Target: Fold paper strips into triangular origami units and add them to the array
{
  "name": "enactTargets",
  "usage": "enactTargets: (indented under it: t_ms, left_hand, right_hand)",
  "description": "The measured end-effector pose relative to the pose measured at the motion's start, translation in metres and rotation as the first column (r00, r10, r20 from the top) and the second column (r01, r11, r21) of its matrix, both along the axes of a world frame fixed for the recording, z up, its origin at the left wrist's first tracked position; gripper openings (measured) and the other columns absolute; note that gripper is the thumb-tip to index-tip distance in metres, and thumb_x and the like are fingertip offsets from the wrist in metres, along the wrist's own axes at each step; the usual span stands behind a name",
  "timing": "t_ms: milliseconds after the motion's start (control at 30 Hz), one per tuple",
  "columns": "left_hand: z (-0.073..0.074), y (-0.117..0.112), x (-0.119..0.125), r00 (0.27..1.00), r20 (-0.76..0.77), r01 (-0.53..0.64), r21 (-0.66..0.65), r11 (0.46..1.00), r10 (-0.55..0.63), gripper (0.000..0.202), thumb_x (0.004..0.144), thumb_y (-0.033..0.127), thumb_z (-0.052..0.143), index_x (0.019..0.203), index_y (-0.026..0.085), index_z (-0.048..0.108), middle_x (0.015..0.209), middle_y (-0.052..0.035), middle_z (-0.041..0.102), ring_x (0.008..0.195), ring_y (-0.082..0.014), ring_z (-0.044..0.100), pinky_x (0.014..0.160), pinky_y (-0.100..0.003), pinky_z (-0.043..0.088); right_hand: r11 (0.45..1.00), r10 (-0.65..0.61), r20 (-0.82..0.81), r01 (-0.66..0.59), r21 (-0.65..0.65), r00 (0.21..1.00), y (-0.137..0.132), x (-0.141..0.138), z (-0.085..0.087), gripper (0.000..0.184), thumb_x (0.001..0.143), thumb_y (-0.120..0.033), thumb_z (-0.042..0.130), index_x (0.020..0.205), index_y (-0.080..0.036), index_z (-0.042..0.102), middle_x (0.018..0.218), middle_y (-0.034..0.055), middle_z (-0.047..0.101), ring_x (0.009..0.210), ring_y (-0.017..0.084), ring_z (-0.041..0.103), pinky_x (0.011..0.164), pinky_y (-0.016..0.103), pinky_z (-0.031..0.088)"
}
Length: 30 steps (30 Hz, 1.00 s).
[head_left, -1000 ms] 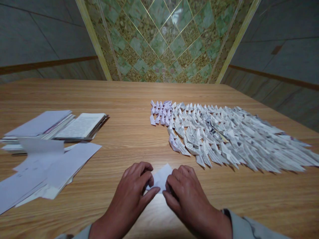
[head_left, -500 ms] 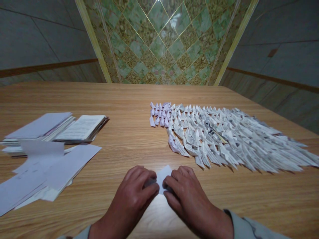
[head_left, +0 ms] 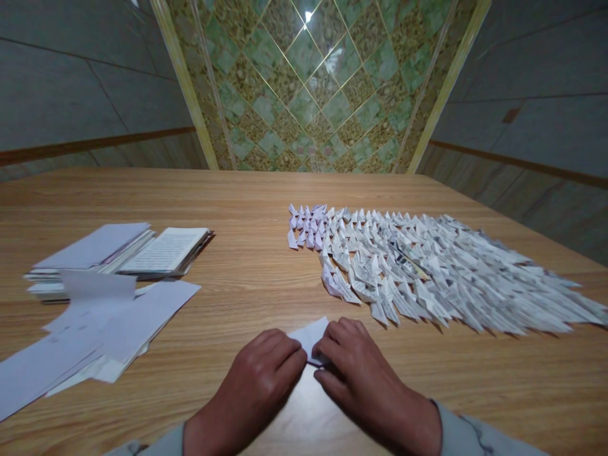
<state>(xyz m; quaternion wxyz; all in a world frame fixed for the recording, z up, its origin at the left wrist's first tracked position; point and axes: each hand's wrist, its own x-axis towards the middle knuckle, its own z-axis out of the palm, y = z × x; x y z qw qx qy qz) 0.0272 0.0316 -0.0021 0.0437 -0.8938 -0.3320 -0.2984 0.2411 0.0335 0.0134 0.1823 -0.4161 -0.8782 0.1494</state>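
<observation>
- Wall panel (head_left: 304, 82): green-and-gold patterned tile with pale vertical trim, standing beyond the far edge of the table; grey panels flank it on both sides.
- Wooden table (head_left: 247, 190): light wood grain, extending across the full view.
- Array of folded paper pieces (head_left: 427, 272): many pointed pieces in close rows, right of centre on the table. Those at the left end are smaller and pale; the rest show printed pages.
- Loose white paper sheets (head_left: 118, 332): overlapping pile, at the left edge of the table on the near side.
- Open printed book (head_left: 166, 250): lying on a paper stack, just beyond the loose sheets.
- Right hand (head_left: 370, 386): right-hand fingers (head_left: 337, 335) curled and pressed together, pinching the sheet.
- Left hand (head_left: 249, 392): left-hand fingers (head_left: 285, 348) curled and pressed together, pinching the sheet's opposite side.
- Small white paper sheet (head_left: 308, 335): held between both hands, above the near central part of the table, well apart from the array.
</observation>
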Motion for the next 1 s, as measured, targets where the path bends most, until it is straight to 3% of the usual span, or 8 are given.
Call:
enactTargets:
  t_ms: [133,233,400,567,633,767,867,1000]
  left_hand:
    - [-0.004,0.007,-0.004,0.997,0.078,0.019,-0.02,1.0,-0.017,0.02,0.103,0.014,0.049,0.093,0.016,0.066,0.08,-0.0041,0.068,0.07,-0.0184,0.059,0.065,-0.031,0.045]
    - [0.0,0.009,-0.003,0.996,0.05,0.069,-0.019,0.997,-0.068,0.025,0.106,0.018,0.045,0.092,0.016,0.066,0.081,-0.0049,0.07,0.07,-0.019,0.06,0.064,-0.032,0.048]
    - [0.01,-0.001,-0.001,0.996,-0.053,0.073,-0.051,0.996,-0.076,0.034,0.108,0.023,0.038,0.094,0.017,0.068,0.09,-0.0072,0.075,0.078,-0.0226,0.066,0.069,-0.037,0.053]
    - [0.014,-0.014,-0.006,0.984,-0.153,0.08,-0.055,0.995,-0.088,0.03,0.106,0.035,0.045,0.117,0.018,0.067,0.114,-0.0113,0.076,0.1,-0.0287,0.07,0.088,-0.048,0.058]
    - [0.012,-0.017,-0.009,0.97,-0.219,0.092,-0.057,0.994,-0.102,0.033,0.103,0.039,0.051,0.125,0.018,0.065,0.123,-0.0139,0.074,0.108,-0.0317,0.069,0.091,-0.052,0.057]
    - [0.007,-0.019,-0.012,0.95,-0.295,0.082,-0.077,0.994,-0.101,0.042,0.096,0.041,0.064,0.133,0.021,0.061,0.134,-0.0164,0.068,0.116,-0.0351,0.066,0.093,-0.056,0.057]
    - [0.006,-0.02,-0.013,0.952,-0.29,0.079,-0.08,0.994,-0.1,0.043,0.095,0.039,0.065,0.134,0.022,0.061,0.137,-0.0162,0.067,0.119,-0.0345,0.065,0.094,-0.055,0.056]
    - [0.001,-0.022,-0.015,0.949,-0.294,0.093,-0.078,0.993,-0.112,0.047,0.095,0.038,0.065,0.139,0.021,0.058,0.139,-0.0162,0.065,0.122,-0.0349,0.063,0.094,-0.053,0.056]
  right_hand:
    - [0.979,0.091,0.047,-0.098,0.181,0.995,0.008,0.003,0.004,0.006,0.097,-0.017,0.065,0.093,-0.021,0.062,0.093,0.0024,0.062,0.09,0.02,0.049,0.082,0.034,0.034]
    - [0.934,0.146,0.089,-0.167,0.318,0.985,0.012,0.002,0.001,0.017,0.098,-0.019,0.064,0.082,-0.019,0.061,0.08,0.0014,0.061,0.081,0.019,0.047,0.083,0.035,0.033]
    - [0.901,0.177,0.102,-0.203,0.383,0.979,0.01,0.0,-0.005,0.024,0.101,-0.017,0.057,0.078,-0.018,0.061,0.072,0.0007,0.06,0.077,0.019,0.047,0.089,0.038,0.033]
    - [0.944,0.269,0.095,-0.282,0.17,0.958,0.013,0.013,0.009,0.017,0.101,-0.024,0.059,0.085,-0.02,0.065,0.083,0.0015,0.065,0.086,0.019,0.05,0.089,0.036,0.034]
    - [0.947,0.317,0.052,-0.319,0.042,0.947,0.017,0.022,0.018,0.008,0.098,-0.027,0.064,0.094,-0.021,0.068,0.091,0.0013,0.067,0.093,0.019,0.052,0.092,0.036,0.034]
    - [0.94,0.332,0.009,-0.33,-0.088,0.943,0.022,0.037,0.03,0.01,0.099,-0.03,0.065,0.095,-0.024,0.073,0.091,0.0014,0.071,0.094,0.019,0.056,0.093,0.036,0.034]
    - [0.943,0.308,-0.006,-0.306,-0.134,0.951,0.022,0.04,0.032,0.012,0.098,-0.029,0.066,0.091,-0.025,0.074,0.089,0.0012,0.072,0.09,0.019,0.059,0.089,0.035,0.036]
    - [0.969,0.169,-0.024,-0.171,-0.178,0.985,0.021,0.034,0.027,0.01,0.096,-0.024,0.069,0.088,-0.022,0.073,0.085,0.0006,0.072,0.084,0.018,0.06,0.083,0.033,0.039]
